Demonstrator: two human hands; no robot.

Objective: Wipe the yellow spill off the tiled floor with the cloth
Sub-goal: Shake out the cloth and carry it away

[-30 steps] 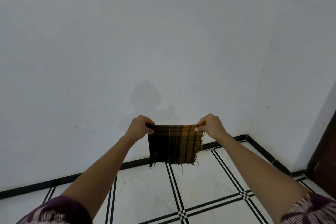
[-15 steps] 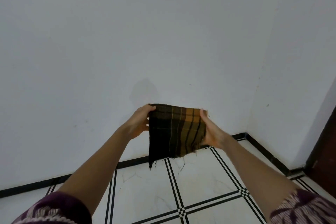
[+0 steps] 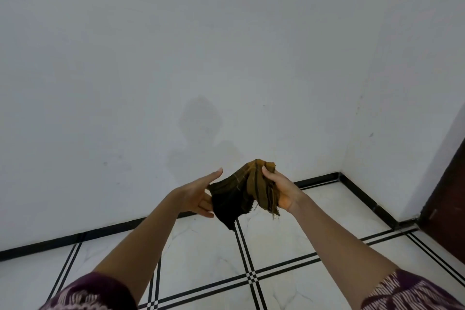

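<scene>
A dark brown and mustard plaid cloth (image 3: 241, 191) hangs crumpled in the air in front of the white wall. My right hand (image 3: 279, 190) grips its bunched mustard part, thumb on top. My left hand (image 3: 198, 195) is flat with fingers spread, its palm beside the dark end of the cloth and touching it. Below lies the white tiled floor (image 3: 201, 254) with black double lines. No yellow spill shows in this view.
White walls meet in a corner (image 3: 342, 173) at the right, with a black skirting strip (image 3: 362, 199) along the floor. A dark brown door edge (image 3: 445, 194) stands at the far right.
The cloth was stretched flat between both hands; now it is folded and bunched in my right hand, and my left hand has let go and spread flat.
</scene>
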